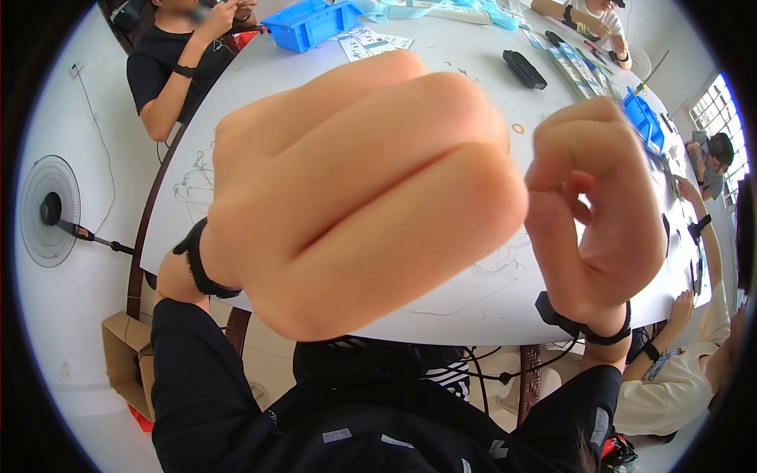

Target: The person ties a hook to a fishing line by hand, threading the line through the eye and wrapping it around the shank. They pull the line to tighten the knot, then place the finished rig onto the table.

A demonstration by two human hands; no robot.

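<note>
My left hand (363, 201) is very close to the camera and fills the middle of the view. Its fingers are folded and pressed together, and they hide whatever may be inside. Just to its right, my right hand (603, 209) is curled with thumb and index finger pinched together. The fingertips of the right hand come up against the edge of the left hand. Anything held between the two is hidden or too small to make out. Both wrists carry black bands, the left band (203, 260) and the right band (587, 325).
Below the hands lies a white table (441, 311) with thin loose strands (193, 185). On it are a blue bin (311, 27), a black object (524, 69), a small tan ring (518, 128) and another blue bin (643, 118). Several people sit around. A fan (51, 209) stands left.
</note>
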